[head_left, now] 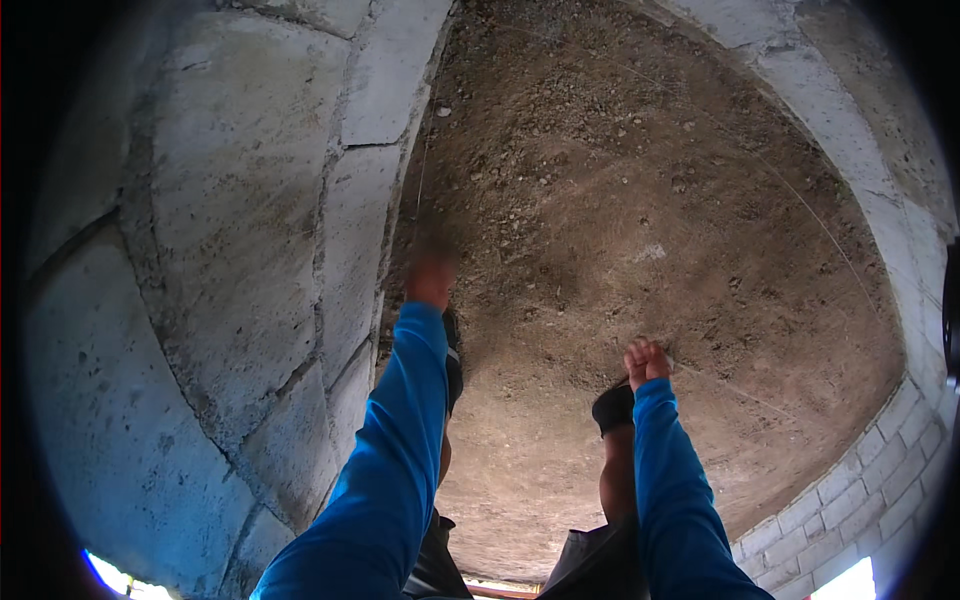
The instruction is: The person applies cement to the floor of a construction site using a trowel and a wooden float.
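My right hand (646, 361) is closed, fingers curled together, low over the dirt floor (570, 230) and close to my right shoe (612, 410). A thin pale string (735, 390) runs off to the right from beside its fingers and appears to be held in them. My left hand (431, 281) reaches farther forward along the foot of the left block wall (365, 190). Its fingers are smeared, so what they hold, if anything, does not show. Just beyond it, another stretch of thin line (425, 150) runs along the wall's edge.
Large grey blocks form the wall close on my left. A curved block wall (840, 110) bounds the right side, with smaller pale blocks (870, 475) at lower right. A thin line (820, 225) arcs across the soil. Loose stones (530, 150) and clods lie on the far ground.
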The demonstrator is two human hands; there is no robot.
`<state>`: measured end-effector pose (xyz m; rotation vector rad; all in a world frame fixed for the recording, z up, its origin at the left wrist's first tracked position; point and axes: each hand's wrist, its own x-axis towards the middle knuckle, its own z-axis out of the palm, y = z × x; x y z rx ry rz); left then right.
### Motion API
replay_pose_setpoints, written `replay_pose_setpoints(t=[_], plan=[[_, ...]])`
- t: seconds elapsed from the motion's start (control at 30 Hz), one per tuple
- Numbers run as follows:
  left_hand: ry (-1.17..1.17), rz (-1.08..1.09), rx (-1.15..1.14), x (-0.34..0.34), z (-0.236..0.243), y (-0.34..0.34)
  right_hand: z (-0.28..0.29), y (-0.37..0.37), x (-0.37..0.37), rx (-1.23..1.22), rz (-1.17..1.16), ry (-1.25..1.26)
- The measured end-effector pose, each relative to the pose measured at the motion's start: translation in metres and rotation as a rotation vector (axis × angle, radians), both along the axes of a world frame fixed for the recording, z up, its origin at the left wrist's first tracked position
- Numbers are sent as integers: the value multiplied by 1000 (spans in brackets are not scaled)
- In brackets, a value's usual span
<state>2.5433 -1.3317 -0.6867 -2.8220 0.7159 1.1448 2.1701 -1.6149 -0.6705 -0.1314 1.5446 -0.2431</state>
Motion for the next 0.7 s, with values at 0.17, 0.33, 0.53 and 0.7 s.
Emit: replay_pose_setpoints(t=[0.17, 0.33, 0.53, 0.7], plan=[[-258, 47, -447, 58, 8, -119, 4, -74, 37, -256, 72, -30], [328, 634, -820, 188, -14, -93, 41, -72, 149, -265, 393, 95], [568, 1090, -407, 97, 93, -235, 18, -89, -30, -388, 1186, 167], [78, -49, -432, 2, 118, -16, 148, -38, -129, -380, 1544, 588]])
